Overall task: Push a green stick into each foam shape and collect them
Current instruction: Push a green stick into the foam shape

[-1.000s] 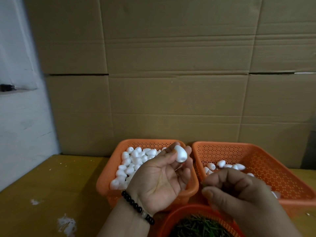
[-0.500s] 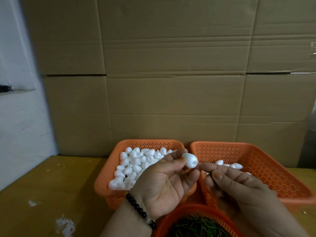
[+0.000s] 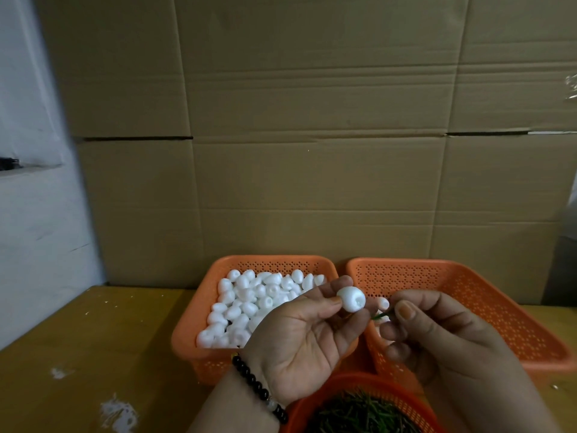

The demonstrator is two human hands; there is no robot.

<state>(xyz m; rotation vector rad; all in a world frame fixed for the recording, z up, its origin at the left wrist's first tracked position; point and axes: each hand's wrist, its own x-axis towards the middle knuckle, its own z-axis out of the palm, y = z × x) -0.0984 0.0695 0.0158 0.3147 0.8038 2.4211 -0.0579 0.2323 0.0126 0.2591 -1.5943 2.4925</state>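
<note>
Both hands are closing together: left hand (image 3: 307, 335) is pinching the foam shape (image 3: 352, 299), right hand (image 3: 437, 332) is gripping the green stick (image 3: 381, 315), pointing leftward just below the shape.

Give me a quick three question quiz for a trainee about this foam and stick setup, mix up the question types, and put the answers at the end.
1. True or false: the left hand holds a foam shape at its fingertips.
2. Which basket holds the big pile of foam shapes? A) left basket B) right basket C) near basket
3. Fill in: the right hand pinches a green ___ just right of the foam shape.

Key:
1. True.
2. A. The right basket shows only a few, and the near basket holds green sticks.
3. stick; its tip points toward the foam shape, not yet pushed in.
</note>
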